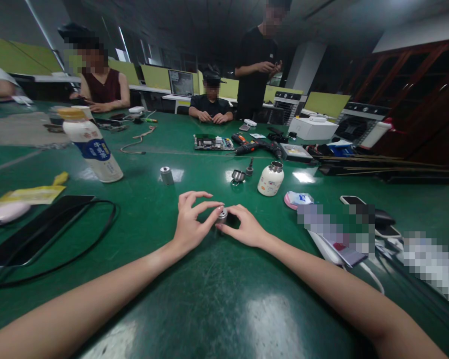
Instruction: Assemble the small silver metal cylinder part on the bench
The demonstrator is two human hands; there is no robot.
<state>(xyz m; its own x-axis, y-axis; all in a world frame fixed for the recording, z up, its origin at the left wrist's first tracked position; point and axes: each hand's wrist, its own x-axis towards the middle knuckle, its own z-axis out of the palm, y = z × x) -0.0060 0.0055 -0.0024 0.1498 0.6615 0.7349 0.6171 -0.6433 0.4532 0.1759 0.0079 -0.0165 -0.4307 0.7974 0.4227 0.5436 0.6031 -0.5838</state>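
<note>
Both my hands meet over a small silver motor [222, 215], a metal cylinder standing on the green table. My left hand [192, 219] pinches it from the left, thumb and index fingertips at its top edge, the other fingers arched. From the right, my right hand [245, 227] curves thumb and fingers against its side, hiding part of the body. A second cylinder like it [166, 175] stands upright farther off to the left. Beyond my right hand are a cream flask [271, 179] without its lid, a metal cup-shaped lid [238, 177] and a small dark metal part [250, 167].
On the left are a milk bottle [97, 149], a tablet [41, 227] and a looping black cable. Phones [353, 200] and cables lie to the right. Farther back are a circuit board [212, 142] and power drills [247, 147]. Several people are around the table's far side.
</note>
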